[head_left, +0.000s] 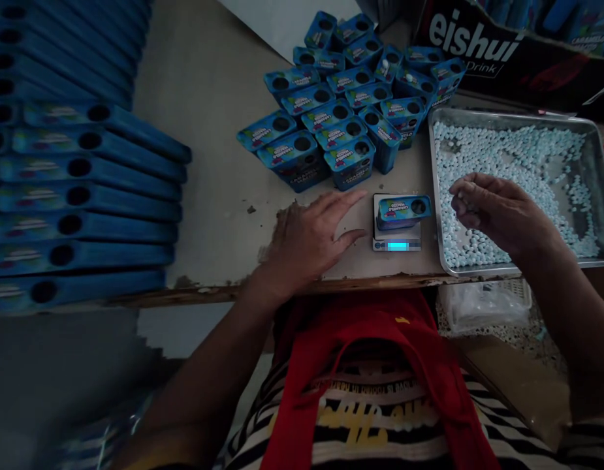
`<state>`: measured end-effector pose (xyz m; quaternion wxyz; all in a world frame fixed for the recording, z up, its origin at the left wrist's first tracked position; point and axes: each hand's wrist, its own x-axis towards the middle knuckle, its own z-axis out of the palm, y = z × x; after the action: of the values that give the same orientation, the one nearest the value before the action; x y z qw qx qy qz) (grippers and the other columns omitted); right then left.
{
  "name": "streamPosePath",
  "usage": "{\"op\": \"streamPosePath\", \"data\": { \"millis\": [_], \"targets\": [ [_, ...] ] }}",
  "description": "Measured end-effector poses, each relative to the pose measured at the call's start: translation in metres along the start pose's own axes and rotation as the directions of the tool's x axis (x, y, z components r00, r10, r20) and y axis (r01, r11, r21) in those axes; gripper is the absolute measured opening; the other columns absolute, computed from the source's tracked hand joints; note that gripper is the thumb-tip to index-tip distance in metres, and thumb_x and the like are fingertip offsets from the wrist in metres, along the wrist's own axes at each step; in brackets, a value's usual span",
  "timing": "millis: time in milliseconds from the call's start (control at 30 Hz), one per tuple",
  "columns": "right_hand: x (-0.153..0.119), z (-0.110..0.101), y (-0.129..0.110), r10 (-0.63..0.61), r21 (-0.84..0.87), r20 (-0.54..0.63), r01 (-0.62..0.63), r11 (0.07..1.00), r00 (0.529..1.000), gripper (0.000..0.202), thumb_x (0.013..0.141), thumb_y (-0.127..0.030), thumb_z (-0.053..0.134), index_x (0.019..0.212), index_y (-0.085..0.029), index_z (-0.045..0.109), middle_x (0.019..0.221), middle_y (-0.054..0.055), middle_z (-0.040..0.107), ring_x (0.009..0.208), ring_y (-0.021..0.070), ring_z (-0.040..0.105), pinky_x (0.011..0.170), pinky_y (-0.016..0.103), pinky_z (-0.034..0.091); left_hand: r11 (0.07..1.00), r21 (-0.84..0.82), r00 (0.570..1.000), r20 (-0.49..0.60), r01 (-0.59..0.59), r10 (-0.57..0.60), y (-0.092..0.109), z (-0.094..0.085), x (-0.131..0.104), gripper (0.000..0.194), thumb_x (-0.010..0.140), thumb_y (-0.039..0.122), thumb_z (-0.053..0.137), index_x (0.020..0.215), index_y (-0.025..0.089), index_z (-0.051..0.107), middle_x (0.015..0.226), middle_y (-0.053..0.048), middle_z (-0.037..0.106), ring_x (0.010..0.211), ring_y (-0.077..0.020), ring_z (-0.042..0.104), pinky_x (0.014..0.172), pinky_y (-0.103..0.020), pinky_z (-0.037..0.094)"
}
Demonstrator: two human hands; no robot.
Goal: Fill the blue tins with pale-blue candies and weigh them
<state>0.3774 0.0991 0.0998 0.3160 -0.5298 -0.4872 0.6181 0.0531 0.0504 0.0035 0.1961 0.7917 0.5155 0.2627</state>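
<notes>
My left hand (314, 238) hovers over the table just left of a small digital scale (398, 236), fingers stretched and holding nothing. On the scale's plate stands a blue candy box (403, 207) with a dark round hole in its top. My right hand (502, 212) is above a metal tray (443, 251) of small pale-blue candies (482, 147). Its fingers are curled together, and a few of the pale candies seem to be held in them. Behind the scale, several similar blue boxes (326, 116) stand grouped upright.
On the left, flat blue boxes (86, 168) lie stacked in rows along the table (208, 196). A black carton (517, 65) with more blue boxes stands at the back right. Beneath the table's worn front edge, a clear plastic bag (488, 307) shows.
</notes>
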Motion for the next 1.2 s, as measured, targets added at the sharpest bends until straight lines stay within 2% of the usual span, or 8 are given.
{"op": "streamPosePath", "data": {
  "millis": [267,433,567,667,800,900,1033,1200],
  "targets": [
    [0.01,-0.028,0.008,-0.066,0.014,-0.196,0.071,0.997,0.978,0.028,0.095,-0.046,0.089,0.086,-0.028,0.07,0.085,0.002,0.063,0.073,0.0164,0.058,0.061,0.031,0.046,0.89,-0.451,0.998,0.01,0.066,-0.069,0.01,0.059,0.028,0.074,0.084,0.031,0.1,0.147,0.026,0.061,0.148,-0.013,0.076,0.133,-0.0315,0.077,0.113,-0.045,0.063],
    [0.007,-0.054,0.037,-0.025,-0.002,-0.245,0.025,1.0,0.969,0.032,0.085,-0.053,0.094,0.086,-0.028,0.075,0.084,0.002,0.068,0.073,0.0161,0.057,0.065,0.03,0.05,0.874,-0.48,0.996,0.012,0.081,-0.086,0.011,0.062,0.037,0.06,0.088,0.039,0.098,0.138,0.025,0.068,0.133,-0.008,0.082,0.121,-0.028,0.08,0.104,-0.037,0.063],
    [0.003,-0.064,0.054,-0.155,-0.376,-0.261,0.048,0.925,0.953,0.034,0.085,-0.057,0.094,0.094,-0.025,0.086,0.094,0.006,0.081,0.093,0.0233,0.072,0.084,0.037,0.06,0.855,-0.515,0.997,-0.006,0.062,-0.076,0.013,0.066,0.044,0.043,0.094,0.046,0.093,0.123,0.02,0.075,0.109,-0.005,0.084,0.1,-0.0245,0.081,0.091,-0.033,0.063],
    [0.0,-0.067,0.062,-0.223,-0.467,-0.256,0.082,0.88,0.941,0.033,0.088,-0.057,0.092,0.101,-0.027,0.089,0.108,0.008,0.087,0.111,0.0303,0.077,0.096,0.046,0.063,0.886,-0.464,1.0,-0.018,0.015,-0.026,0.016,0.063,0.052,0.038,0.095,0.038,0.091,0.125,0.021,0.076,0.113,-0.006,0.084,0.104,-0.0258,0.08,0.096,-0.036,0.062],
    [0.004,-0.052,0.071,-0.231,-0.201,-0.378,0.165,0.966,0.896,0.029,0.091,-0.055,0.092,0.097,-0.027,0.086,0.104,0.006,0.085,0.105,0.0238,0.079,0.09,0.037,0.064,0.961,-0.25,0.993,-0.041,-0.116,0.109,0.029,0.049,0.066,0.03,0.102,0.026,0.078,0.131,0.024,0.076,0.124,-0.008,0.083,0.117,-0.0279,0.077,0.106,-0.041,0.061],
    [0.02,-0.032,0.077,-0.035,0.224,-0.349,0.119,0.967,0.936,0.042,0.096,-0.066,0.087,0.097,-0.025,0.08,0.095,0.005,0.082,0.088,0.0185,0.077,0.074,0.028,0.062,0.958,0.006,0.955,-0.088,-0.285,0.284,0.05,0.047,0.084,0.032,0.108,0.017,0.062,0.134,0.026,0.078,0.133,-0.01,0.081,0.13,-0.0297,0.073,0.117,-0.046,0.056],
    [0.045,-0.018,0.078,0.152,0.66,-0.124,-0.033,0.75,0.981,0.052,0.115,-0.07,0.057,0.102,-0.021,0.072,0.085,0.002,0.078,0.071,0.0154,0.071,0.066,0.027,0.062,0.857,0.204,0.863,-0.09,-0.473,0.497,0.071,0.059,0.123,0.033,0.116,0.02,0.054,0.131,0.028,0.082,0.145,-0.008,0.079,0.147,-0.03,0.066,0.126,-0.052,0.049],
    [0.053,-0.024,0.078,0.327,0.811,-0.018,-0.177,0.557,0.945,0.056,0.124,-0.058,0.026,0.102,-0.021,0.062,0.077,0.006,0.074,0.07,0.0204,0.073,0.059,0.028,0.063,0.817,0.203,0.825,-0.065,-0.54,0.562,0.067,0.062,0.166,0.032,0.115,0.019,0.057,0.128,0.028,0.085,0.133,-0.008,0.084,0.137,-0.0291,0.071,0.117,-0.049,0.055]
  ]
}}
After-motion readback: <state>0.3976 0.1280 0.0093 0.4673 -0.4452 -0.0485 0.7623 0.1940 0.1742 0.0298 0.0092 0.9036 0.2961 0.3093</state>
